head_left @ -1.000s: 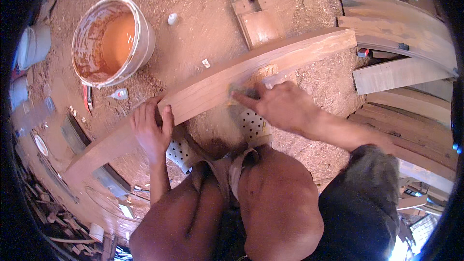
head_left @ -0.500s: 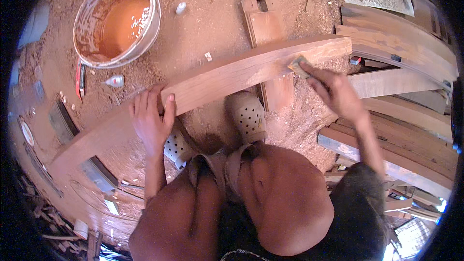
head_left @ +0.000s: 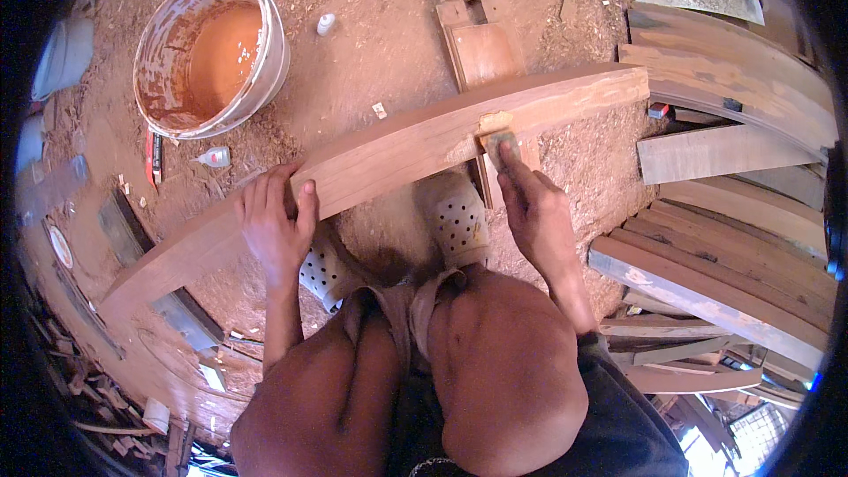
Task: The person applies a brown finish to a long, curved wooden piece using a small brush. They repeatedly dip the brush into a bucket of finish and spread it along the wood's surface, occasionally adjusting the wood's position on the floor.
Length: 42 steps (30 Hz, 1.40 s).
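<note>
A long, curved wooden beam (head_left: 397,159) slants across in front of my knees, its right end farther away. My left hand (head_left: 276,212) grips it left of the middle, fingers over the top and thumb on the near face. In my right hand (head_left: 535,203) is a small, flat, rectangular putty spreader (head_left: 500,139), pinched between thumb and fingers and pressed against the near face right of the middle. Yellowish putty (head_left: 495,119) lies on the wood by its edge. Under the beam's right half a flat board with a notched end (head_left: 484,51) lies on the ground.
A white bucket (head_left: 276,71) with orange-brown liquid stands at the far left. Near it lie a small bottle (head_left: 215,156), another white bottle (head_left: 326,24) and a red-and-black packet (head_left: 155,159). Stacked planks (head_left: 707,256) fill the right side. Sawdust covers the ground.
My right hand has drawn the putty spreader leftward along the beam, toward the middle, and the yellowish putty patch now shows there. My left hand keeps its hold.
</note>
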Motion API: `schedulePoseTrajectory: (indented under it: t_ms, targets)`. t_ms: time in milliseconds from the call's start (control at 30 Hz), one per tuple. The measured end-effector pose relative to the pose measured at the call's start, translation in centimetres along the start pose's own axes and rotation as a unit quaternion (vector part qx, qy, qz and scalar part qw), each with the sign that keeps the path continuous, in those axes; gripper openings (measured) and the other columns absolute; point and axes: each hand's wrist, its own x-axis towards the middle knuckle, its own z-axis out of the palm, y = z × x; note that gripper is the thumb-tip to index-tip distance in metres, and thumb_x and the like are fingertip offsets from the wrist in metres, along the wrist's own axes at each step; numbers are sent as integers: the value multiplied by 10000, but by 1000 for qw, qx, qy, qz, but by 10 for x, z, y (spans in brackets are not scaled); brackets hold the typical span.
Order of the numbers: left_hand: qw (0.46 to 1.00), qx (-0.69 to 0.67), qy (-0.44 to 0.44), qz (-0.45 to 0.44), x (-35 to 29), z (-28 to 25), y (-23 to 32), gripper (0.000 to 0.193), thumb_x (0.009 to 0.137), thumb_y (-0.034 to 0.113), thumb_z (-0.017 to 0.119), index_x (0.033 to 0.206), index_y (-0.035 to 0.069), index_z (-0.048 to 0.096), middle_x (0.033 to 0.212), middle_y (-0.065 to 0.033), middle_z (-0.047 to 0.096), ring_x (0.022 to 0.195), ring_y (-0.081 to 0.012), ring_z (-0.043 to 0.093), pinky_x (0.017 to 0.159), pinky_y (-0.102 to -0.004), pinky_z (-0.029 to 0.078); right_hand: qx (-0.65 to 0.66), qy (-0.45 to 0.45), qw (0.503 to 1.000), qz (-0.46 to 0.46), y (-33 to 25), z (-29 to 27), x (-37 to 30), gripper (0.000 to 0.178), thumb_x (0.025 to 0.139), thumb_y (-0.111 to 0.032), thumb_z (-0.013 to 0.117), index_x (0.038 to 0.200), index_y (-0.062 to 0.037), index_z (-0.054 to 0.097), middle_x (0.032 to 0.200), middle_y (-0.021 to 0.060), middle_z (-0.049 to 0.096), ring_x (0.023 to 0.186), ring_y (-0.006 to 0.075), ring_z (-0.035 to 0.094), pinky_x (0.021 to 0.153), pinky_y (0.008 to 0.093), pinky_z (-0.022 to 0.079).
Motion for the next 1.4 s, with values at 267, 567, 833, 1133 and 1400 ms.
schedulePoseTrajectory:
  t_ms: [267, 567, 833, 1133, 1400]
  targets:
    - [1000, 0, 15, 0, -3, -1, -1, 255, 903, 286, 655, 1077, 102, 679, 1019, -79, 673, 986, -272, 615, 925, -413, 417, -6, 0, 999, -39, -2, 20, -4, 468, 939, -115, 632, 1400, -121, 551, 749, 241, 590, 640, 428, 625, 576, 495, 518]
    - [1000, 3, 18, 12, -3, 0, -2, 265, 903, 294, 661, 1086, 102, 673, 1021, -73, 672, 993, -269, 613, 935, -409, 415, 13, -6, 1000, -10, -11, 36, -8, 497, 947, -92, 608, 1431, -151, 516, 797, 244, 595, 677, 463, 616, 616, 523, 514]
    - [1000, -14, 5, 6, -1, 2, 1, 280, 899, 293, 667, 1105, 104, 671, 1044, -77, 666, 1021, -273, 603, 945, -416, 412, -2, 89, 994, -59, -16, 59, 3, 453, 946, -81, 630, 1393, -109, 562, 785, 214, 598, 679, 392, 605, 637, 462, 504]
    - [1000, -8, -3, 9, -5, 1, -7, 296, 909, 288, 650, 1132, 94, 666, 1057, -103, 663, 1038, -289, 606, 953, -433, 411, -204, -232, 923, -231, -55, -39, 62, 463, 968, -140, 507, 1427, -199, 508, 1006, 199, 649, 825, 409, 677, 759, 477, 571]
    - [1000, -18, -21, 7, -3, -4, -4, 311, 902, 299, 657, 1139, 97, 661, 1094, -85, 666, 1044, -273, 607, 937, -418, 413, -318, -302, 862, -254, -53, -50, 89, 444, 985, -165, 436, 1425, -180, 489, 978, 203, 664, 882, 386, 695, 761, 482, 568]
